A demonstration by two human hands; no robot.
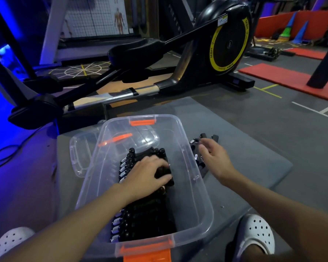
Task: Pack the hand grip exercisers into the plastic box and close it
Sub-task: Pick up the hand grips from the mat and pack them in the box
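A clear plastic box [195, 197] with orange latches sits on a grey mat in front of me. Inside it lies a row of several black hand grip exercisers [140, 220] with silver springs. My left hand [148, 176] is inside the box, its fingers curled over an exerciser on top of the row. My right hand [214, 157] hovers outside the box's right wall, fingers relaxed, over a small pile of black exercisers [208, 138] on the mat. The clear lid [80, 154] leans against the box's left side.
A black and yellow elliptical trainer [225, 44] stands just beyond the mat. A black cable [4, 154] lies on the floor at left. Red mats [284, 76] lie at the right. My white perforated shoes [256, 235] flank the box.
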